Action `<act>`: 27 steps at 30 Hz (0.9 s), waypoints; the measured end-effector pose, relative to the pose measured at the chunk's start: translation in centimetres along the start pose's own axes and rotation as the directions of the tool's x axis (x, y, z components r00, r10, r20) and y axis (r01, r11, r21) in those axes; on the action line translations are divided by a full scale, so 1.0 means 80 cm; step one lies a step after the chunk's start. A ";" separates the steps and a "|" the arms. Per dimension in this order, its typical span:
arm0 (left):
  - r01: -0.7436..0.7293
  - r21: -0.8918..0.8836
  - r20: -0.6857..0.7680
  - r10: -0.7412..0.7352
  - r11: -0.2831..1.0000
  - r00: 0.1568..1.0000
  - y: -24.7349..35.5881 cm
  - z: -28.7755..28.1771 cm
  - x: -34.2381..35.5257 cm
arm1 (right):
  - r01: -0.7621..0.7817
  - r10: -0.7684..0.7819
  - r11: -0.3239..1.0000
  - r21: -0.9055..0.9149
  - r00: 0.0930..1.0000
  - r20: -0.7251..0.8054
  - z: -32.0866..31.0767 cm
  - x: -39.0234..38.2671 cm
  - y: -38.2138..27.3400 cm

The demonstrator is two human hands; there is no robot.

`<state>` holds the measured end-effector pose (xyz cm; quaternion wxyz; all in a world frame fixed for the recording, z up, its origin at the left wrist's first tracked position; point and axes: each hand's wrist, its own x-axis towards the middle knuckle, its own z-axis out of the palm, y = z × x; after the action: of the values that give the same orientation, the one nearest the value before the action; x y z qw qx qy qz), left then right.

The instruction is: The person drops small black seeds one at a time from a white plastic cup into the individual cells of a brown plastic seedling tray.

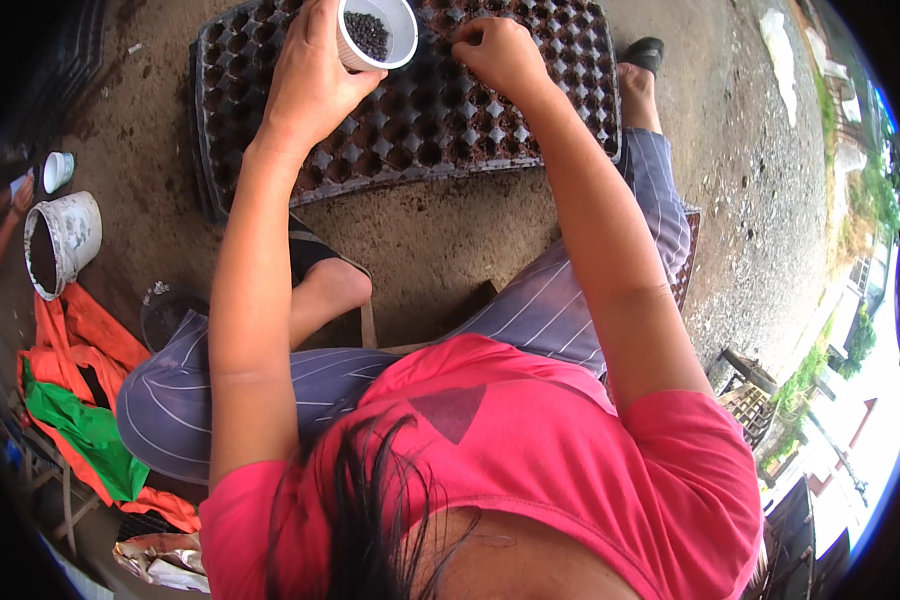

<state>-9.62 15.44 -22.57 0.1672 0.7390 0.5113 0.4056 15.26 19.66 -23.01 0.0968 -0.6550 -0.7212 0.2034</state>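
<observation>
My left hand (315, 85) grips a white plastic cup (402, 28), tilted so its opening faces me. Small dark grains that look like seeds (368, 36) lie inside it. Beneath both hands is a black seedling tray (370, 163) with rows of round cells, many showing brown soil. My right hand (507, 62) hovers over the tray's right half, to the right of the cup. Its thumb and fingertips are pinched together, and whatever they may hold is too small or hidden to make out.
At the left stands a dirty white bucket (82, 235), with a small pale cup (58, 171) and another person's hand (22, 192) close by. Orange cloth (65, 325) and green cloth (90, 435) lie below it. My feet flank the tray; gravel (740, 240) spreads rightward.
</observation>
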 end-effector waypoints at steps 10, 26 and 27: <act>-0.066 -0.064 0.013 0.067 0.996 0.998 0.020 0.016 -0.005 | 0.515 -0.477 0.822 -0.243 0.856 0.201 -0.046 -0.006 -0.113; 0.053 -0.028 -0.024 -0.054 0.998 0.998 -0.015 -0.001 0.001 | 0.209 -0.217 0.974 0.084 0.970 0.108 -0.008 0.041 0.002; 0.054 -0.027 -0.022 -0.055 0.998 0.998 -0.015 -0.001 0.003 | 0.208 -0.216 0.974 0.085 0.970 0.110 -0.006 0.043 0.005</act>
<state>-10.41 16.15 -23.22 0.1821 0.7179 0.5276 0.4161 15.41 23.14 -23.18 0.0991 -0.5570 -0.7837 0.2566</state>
